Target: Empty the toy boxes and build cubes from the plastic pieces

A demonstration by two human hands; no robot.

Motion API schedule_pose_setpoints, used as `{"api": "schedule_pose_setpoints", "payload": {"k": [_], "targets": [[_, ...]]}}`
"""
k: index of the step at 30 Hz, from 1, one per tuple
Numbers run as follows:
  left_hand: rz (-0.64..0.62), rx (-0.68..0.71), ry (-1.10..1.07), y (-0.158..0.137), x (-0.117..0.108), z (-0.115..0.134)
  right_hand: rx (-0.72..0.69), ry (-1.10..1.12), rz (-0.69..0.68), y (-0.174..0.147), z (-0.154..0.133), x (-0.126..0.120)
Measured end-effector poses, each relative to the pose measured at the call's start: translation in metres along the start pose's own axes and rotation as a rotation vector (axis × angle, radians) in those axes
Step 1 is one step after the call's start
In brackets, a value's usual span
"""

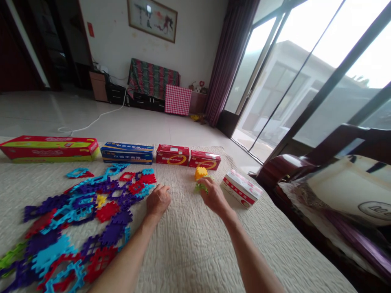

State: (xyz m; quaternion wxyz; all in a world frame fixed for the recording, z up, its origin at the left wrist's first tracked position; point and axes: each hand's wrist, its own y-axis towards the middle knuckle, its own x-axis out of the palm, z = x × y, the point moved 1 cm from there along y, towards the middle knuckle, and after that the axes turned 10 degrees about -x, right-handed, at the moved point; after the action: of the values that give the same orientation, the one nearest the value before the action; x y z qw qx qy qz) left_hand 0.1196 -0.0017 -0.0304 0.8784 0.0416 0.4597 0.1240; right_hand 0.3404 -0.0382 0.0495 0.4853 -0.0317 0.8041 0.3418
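Note:
My right hand [212,196] is closed on a light green plastic piece [200,187], most of it hidden behind the fingers. Just beyond it, a yellow notched block piece [200,173] stands near the red boxes. My left hand [158,199] rests on the cover with its fingers curled in, and nothing shows in them. Beside it on the left lies a spread of interlocking plastic pieces [107,211] in purple, red, light blue, yellow and green.
A red-and-green box [49,148], a blue box [127,154] and two red boxes [172,155] line the far edge of the beige cover [183,252]. A white-and-red box [241,188] sits right of my right hand. A wooden seat with a cushion [351,189] stands at the right.

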Motion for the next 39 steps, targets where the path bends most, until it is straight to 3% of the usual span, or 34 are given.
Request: {"api": "schedule_pose_setpoints", "payload": {"k": [3,6,14,20,24,28,32,39], "targets": [[0.014,0.009,0.005,0.0,0.0,-0.001,0.119,-0.078,0.052,0.011,0.031,-0.017],[0.023,0.019,0.011,0.0,0.0,-0.001,0.177,-0.103,0.033,0.016,0.055,-0.019],[0.022,0.007,-0.001,0.0,-0.001,0.0,0.119,-0.033,0.076,0.017,0.069,-0.009],[0.016,-0.003,-0.012,0.002,0.001,-0.002,0.055,-0.033,0.319,0.01,0.044,-0.009],[0.019,-0.003,-0.016,0.002,0.001,-0.002,0.039,0.009,0.423,-0.005,0.014,0.014],[0.021,-0.009,-0.025,0.002,-0.001,-0.002,0.041,0.136,0.34,-0.017,-0.017,0.055],[0.011,-0.004,-0.042,0.003,0.0,-0.004,0.129,0.175,0.27,-0.023,-0.038,0.092],[0.016,0.09,-0.06,-0.007,-0.002,-0.01,0.15,0.139,0.221,-0.028,-0.055,0.11]]}}
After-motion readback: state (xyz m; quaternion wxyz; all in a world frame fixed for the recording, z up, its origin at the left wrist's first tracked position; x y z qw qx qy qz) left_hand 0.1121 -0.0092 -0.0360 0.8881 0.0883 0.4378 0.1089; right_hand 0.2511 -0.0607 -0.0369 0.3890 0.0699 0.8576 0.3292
